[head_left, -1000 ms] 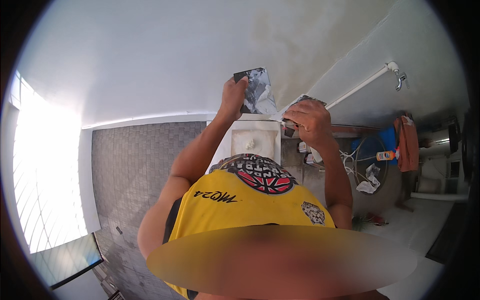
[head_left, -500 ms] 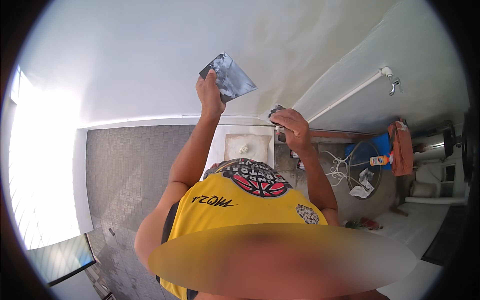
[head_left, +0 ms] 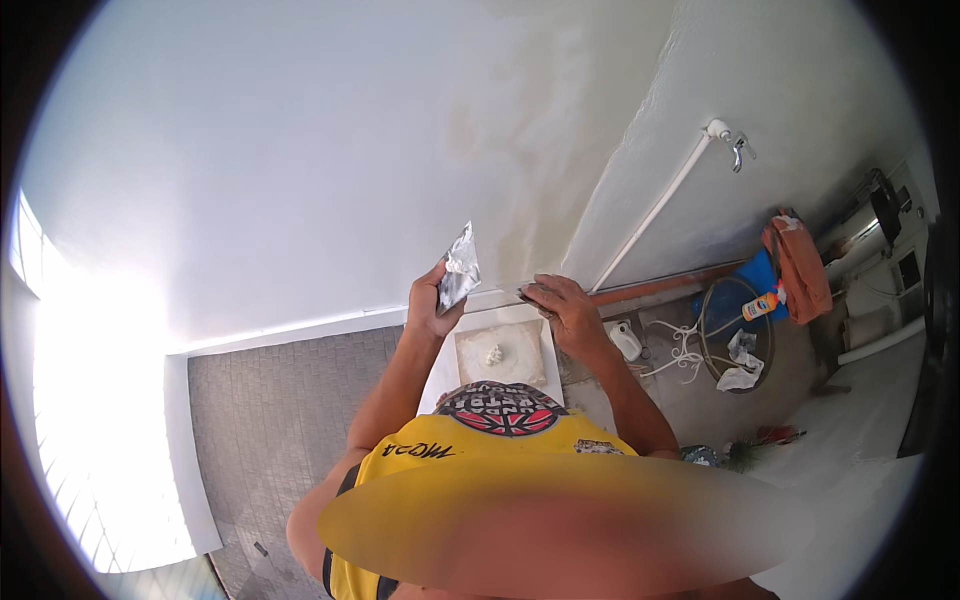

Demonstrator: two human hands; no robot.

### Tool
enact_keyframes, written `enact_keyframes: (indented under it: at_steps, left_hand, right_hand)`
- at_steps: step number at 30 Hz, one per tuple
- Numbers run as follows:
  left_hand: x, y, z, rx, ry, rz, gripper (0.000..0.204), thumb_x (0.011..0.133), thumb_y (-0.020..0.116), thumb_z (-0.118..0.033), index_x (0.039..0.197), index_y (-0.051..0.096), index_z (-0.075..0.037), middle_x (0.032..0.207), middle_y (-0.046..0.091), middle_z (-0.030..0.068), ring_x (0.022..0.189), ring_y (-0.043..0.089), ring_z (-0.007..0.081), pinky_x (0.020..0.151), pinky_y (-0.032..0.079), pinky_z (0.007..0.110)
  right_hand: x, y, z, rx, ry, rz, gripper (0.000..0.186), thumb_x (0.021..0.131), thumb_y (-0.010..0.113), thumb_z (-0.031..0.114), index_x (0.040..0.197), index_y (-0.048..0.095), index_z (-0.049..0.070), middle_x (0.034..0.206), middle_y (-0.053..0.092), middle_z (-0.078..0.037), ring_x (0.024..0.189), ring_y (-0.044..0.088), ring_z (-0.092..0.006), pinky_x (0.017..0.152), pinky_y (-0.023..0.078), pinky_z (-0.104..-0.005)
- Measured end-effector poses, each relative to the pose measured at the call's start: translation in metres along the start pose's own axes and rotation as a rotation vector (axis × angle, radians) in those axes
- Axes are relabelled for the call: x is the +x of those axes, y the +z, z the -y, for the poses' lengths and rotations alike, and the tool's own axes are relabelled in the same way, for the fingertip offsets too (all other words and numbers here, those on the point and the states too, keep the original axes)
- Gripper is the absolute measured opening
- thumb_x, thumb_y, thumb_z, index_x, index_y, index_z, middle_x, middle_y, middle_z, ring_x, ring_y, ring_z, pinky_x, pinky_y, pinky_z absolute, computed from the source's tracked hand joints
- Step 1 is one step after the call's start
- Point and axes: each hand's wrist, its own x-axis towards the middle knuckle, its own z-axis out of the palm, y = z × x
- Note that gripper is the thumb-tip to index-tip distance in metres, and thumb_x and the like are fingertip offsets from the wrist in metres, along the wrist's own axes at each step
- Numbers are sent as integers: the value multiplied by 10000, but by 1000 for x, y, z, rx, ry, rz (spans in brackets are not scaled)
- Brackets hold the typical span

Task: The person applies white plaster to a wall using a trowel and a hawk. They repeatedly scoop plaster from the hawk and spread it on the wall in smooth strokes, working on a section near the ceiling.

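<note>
My left hand (head_left: 430,305) grips a metal putty plate (head_left: 457,270), smeared with white paste and held tilted near the wall (head_left: 330,160). To its right my right hand (head_left: 560,310) is closed on a dark putty knife (head_left: 532,296), mostly hidden under the fingers, close to a band of damp-looking plaster low on the wall. Below both hands lies a square board (head_left: 510,365) with a small lump of white paste (head_left: 493,354) on it.
A white pipe (head_left: 650,210) ends in a tap (head_left: 738,148). At right stand a white metal frame (head_left: 682,350), a hose (head_left: 708,360), a blue container (head_left: 755,270), an orange bag (head_left: 797,265) and a bottle (head_left: 760,305). A bright opening (head_left: 95,380) is at left.
The plate in my left hand has come down and turned more steeply. My right hand sits lower in the picture. The view has shifted, showing more of the wall above.
</note>
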Motion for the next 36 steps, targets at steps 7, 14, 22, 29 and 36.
enact_keyframes:
  at_steps: [7,14,22,29,36]
  left_hand:
    - [-7,25,27,200,2,19,292,1085,450,-183,1248,600,8,1141,708,119,1011,716,252,924,593,422]
    - [-9,34,27,213,96,28,300,1078,473,-206,1259,600,-4,1160,711,107,1025,716,246,933,595,418]
    - [10,24,-68,131,41,227,349,1074,501,-204,1342,568,9,1267,689,130,1139,691,274,1012,567,458]
    - [26,-7,-138,190,-61,191,358,1060,505,-173,1371,565,-6,1302,678,130,1168,679,284,1036,548,473]
    - [57,-49,-155,166,-130,126,340,1066,482,-181,1339,582,-4,1282,685,124,1162,680,295,1033,550,475]
  right_hand:
    - [-27,5,-9,71,-23,-180,485,856,644,-80,1315,672,73,1266,681,-177,1210,631,-380,1054,499,-429]
    - [-38,20,-20,220,20,-384,320,941,641,-14,1257,679,18,1204,708,-178,1146,669,-344,979,527,-389]
    - [49,26,-26,1425,684,-610,279,923,693,11,1195,638,36,1068,682,-27,953,669,-152,887,553,-323]
    - [275,-182,0,-616,-350,-958,541,852,570,-121,1359,638,56,1339,660,-136,1187,638,-325,1010,520,-397]
    - [414,-258,0,-1075,-408,-1022,494,904,611,-7,1388,616,92,1372,646,-164,1277,596,-323,1128,415,-496]
